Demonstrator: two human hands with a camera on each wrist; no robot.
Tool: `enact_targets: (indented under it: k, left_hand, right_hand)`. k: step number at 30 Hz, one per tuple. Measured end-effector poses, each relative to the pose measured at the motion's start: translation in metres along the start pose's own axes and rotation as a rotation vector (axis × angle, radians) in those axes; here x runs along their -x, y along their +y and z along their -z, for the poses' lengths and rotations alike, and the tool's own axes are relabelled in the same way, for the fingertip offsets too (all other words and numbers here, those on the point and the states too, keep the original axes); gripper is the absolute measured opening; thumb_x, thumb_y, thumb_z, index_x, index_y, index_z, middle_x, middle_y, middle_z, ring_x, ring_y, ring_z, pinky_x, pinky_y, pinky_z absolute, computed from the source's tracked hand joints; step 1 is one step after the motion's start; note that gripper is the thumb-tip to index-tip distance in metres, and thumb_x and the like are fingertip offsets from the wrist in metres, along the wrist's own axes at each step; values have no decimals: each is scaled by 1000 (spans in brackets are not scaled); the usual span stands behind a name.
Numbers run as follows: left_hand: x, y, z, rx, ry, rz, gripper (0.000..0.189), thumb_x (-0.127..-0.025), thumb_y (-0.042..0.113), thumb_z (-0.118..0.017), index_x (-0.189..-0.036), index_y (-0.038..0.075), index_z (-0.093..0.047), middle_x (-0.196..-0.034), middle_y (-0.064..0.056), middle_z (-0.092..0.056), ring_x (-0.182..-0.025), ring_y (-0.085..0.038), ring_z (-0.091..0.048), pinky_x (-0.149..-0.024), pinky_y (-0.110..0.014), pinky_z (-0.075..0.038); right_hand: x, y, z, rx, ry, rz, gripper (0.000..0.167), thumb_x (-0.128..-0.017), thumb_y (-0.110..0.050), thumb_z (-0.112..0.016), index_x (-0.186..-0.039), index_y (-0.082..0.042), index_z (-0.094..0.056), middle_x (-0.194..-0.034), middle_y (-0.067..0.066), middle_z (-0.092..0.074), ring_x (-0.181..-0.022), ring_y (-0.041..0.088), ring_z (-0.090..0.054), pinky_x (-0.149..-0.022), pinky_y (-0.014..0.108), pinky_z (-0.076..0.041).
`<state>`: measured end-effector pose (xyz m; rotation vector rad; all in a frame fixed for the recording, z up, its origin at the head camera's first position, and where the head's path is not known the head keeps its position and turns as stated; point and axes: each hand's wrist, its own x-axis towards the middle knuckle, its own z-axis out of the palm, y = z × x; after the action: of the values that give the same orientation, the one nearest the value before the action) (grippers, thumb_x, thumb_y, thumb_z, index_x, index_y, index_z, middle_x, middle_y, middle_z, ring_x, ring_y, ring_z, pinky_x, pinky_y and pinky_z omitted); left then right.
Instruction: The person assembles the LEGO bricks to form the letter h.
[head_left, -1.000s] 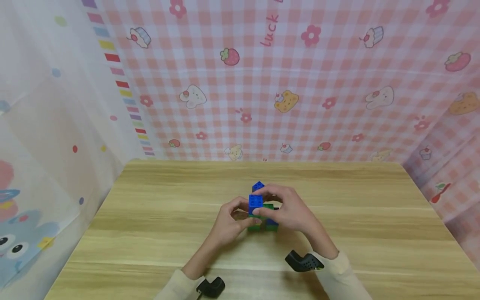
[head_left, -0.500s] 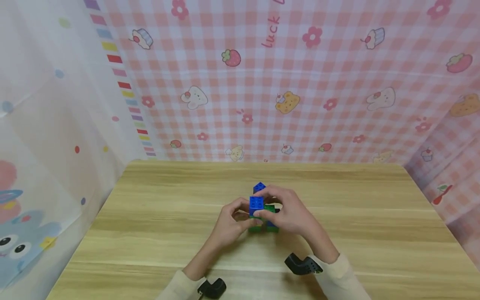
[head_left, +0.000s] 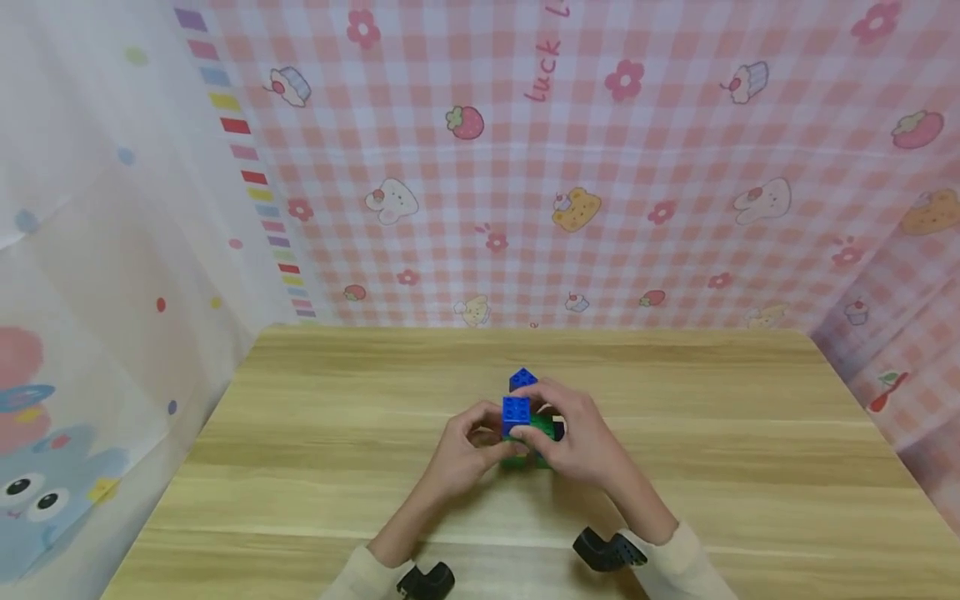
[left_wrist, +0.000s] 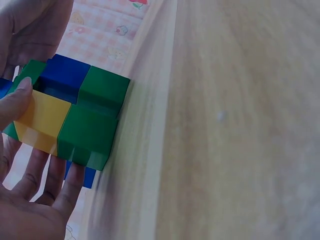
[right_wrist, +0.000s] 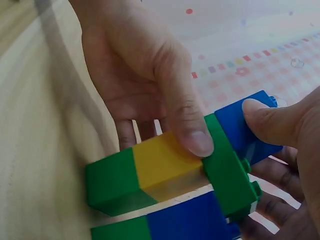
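Note:
A build of toy building blocks stands on the table, with both hands on it. In the right wrist view, one column has a green block at the bottom, a yellow block above it, then a green crosspiece. A blue block sits on top, pinched between thumb and fingers of the right hand. My left hand grips the column, its thumb over the yellow block and the crosspiece. Beside it is a second column with a blue block. Farther back, another blue block shows, partly hidden.
The wooden table extends around the build on every side. A pink checked curtain hangs along its back edge, and a white patterned curtain hangs at the left. Black wrist devices sit below both hands.
Both hands keep the same hold on the blocks. The whole head view has shifted slightly, so everything appears a little lower.

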<state>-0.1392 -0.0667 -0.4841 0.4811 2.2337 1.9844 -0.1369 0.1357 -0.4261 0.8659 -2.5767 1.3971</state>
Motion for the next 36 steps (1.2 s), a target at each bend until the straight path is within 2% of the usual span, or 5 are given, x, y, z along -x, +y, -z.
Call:
enact_targets:
  k: [8,18,30,33,36]
  left_hand:
    - [2,1,1,6,1,23,28,-87,15,-83,-112,15,-71,-111,-8,-73,-104,-18,-69,-96,-27,-58]
    - [3,-2,1,-1,18,22,27,-87,17,-84,-111,14,-71,-108,-8,-72,-103,-17,-68,-96,-30,-58]
    - [-1,-5,12,-160,-164,56,33,-85,17,-85,-115,18,-71,-109,-3,-75,-98,-17,-71,-89,-25,-59]
    - [-2,-4,16,-189,-183,63,33,-86,16,-84,-116,19,-71,-110,-2,-74,-100,-19,-70,-89,-26,-58]
    - [-3,-2,21,-210,-161,68,31,-88,13,-82,-117,16,-72,-110,-5,-74,-100,-20,-69,-88,-26,-58]
  right_hand:
    - [4,5,-7,-72,55,-31,30,-93,-23,-77,-122,-23,-70,-107,-5,-70,-96,15,-67,-91,39,-60]
    - [12,13,-18,-164,113,-237,31,-88,-34,-82,-117,-27,-71,-112,-7,-73,-108,17,-63,-99,43,-50]
    - [18,20,-15,-185,95,-262,32,-89,-34,-81,-118,-24,-72,-116,-4,-74,-109,18,-64,-100,44,-52]
    - [20,20,-12,-190,96,-284,33,-89,-34,-81,-118,-24,-72,-117,-3,-74,-111,19,-63,-102,45,-51]
    - [23,21,-10,-192,105,-319,33,-87,-34,-82,-117,-24,-72,-117,-2,-74,-110,19,-63,-101,44,-51]
